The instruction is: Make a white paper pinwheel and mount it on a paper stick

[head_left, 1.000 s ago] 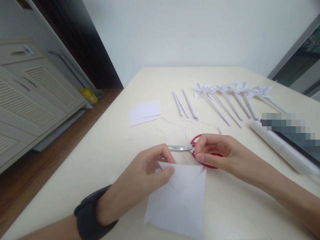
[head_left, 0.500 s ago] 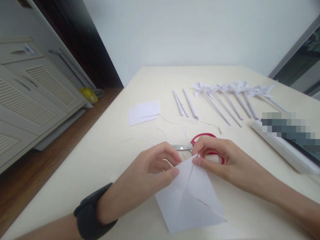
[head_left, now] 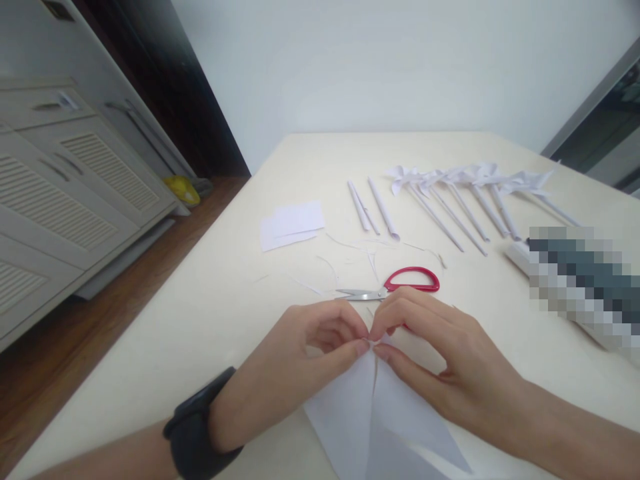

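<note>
Cut sheet, scissors and far-edge device only partly readable

The white cut paper sheet [head_left: 385, 413] runs off the picture's bottom edge, its top corner buried under pinching fingertips [head_left: 361, 347]. The right hand [head_left: 440, 363] covers the lower handle loop of the red-handled metal scissors [head_left: 387, 288]. A pixelated blur hides the flat white device [head_left: 520, 255] at the table's right edge.

Both hands [head_left: 320, 353] pinching, fingertips together.
</note>
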`<state>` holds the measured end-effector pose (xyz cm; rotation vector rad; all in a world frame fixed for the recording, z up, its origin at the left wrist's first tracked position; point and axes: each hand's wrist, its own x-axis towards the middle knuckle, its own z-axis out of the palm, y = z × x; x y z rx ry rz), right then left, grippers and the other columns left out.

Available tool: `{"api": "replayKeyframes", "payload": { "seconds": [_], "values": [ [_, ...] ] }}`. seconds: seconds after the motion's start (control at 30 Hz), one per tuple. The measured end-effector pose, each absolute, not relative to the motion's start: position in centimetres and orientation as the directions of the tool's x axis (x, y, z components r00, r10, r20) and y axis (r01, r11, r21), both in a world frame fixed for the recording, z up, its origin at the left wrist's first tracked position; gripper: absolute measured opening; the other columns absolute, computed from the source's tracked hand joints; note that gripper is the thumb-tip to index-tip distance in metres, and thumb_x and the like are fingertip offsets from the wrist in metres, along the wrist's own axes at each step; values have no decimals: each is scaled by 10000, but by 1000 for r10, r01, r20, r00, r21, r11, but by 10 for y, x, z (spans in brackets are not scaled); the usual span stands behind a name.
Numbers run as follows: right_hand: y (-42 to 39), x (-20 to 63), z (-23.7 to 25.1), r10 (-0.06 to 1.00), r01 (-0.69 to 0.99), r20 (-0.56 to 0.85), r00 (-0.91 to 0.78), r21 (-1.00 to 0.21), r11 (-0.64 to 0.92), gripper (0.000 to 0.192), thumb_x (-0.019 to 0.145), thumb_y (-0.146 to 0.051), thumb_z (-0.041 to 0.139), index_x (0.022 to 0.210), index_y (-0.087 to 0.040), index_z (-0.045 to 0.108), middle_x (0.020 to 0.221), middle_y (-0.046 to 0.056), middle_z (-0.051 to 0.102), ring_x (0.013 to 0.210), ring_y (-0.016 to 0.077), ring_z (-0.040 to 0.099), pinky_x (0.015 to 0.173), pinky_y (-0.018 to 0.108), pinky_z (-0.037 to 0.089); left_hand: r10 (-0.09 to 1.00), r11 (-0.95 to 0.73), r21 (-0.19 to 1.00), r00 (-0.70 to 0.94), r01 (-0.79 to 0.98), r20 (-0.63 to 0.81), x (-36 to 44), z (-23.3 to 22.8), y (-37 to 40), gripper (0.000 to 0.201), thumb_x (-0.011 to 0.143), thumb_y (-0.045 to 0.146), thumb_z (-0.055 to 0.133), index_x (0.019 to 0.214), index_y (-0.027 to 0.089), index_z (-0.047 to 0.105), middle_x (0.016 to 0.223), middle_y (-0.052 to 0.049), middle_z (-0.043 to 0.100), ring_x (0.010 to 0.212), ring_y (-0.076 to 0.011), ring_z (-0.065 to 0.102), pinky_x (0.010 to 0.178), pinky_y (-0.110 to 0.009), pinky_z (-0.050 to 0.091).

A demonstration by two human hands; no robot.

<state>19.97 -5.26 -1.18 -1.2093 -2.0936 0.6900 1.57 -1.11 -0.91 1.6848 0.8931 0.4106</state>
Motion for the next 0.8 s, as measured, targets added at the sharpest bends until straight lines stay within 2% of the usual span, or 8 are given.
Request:
{"api": "replayKeyframes", "payload": {
  "seconds": [0.2,0.47,0.6,0.8],
  "values": [
    [-55,201,-10,841,506,336,-425,-682,528,152,816,-91,483,908,-198,540,892,8,520,815,123,499,711,260,417,740,-90,944,655,316,-149,14,-9,-11,83,807,223,517,767,173,570,742,7,611,712,-131,565,660,-229,442],
    [-55,201,-10,823,464,362,-439,-693,552,125,807,-92,502,878,-175,562,905,32,507,820,128,502,710,256,441,720,-85,937,670,340,-178,16,-1,-10,108,791,210,530,718,148,580,721,-10,601,706,-143,560,675,-249,456],
    [-55,202,-11,813,461,377,-444,-682,568,146,809,-89,491,894,-185,559,917,38,506,813,136,504,689,260,450,732,-90,951,667,295,-138,15,-4,-11,101,794,224,536,720,166,574,721,7,594,700,-130,553,664,-233,448],
    [-55,205,-11,781,516,410,-471,-591,621,216,790,-49,483,921,-193,579,916,40,499,779,133,493,648,267,439,719,-57,957,676,286,-159,14,-7,-11,107,790,246,548,725,166,577,732,0,601,715,-143,556,673,-251,445]
  ]
}}
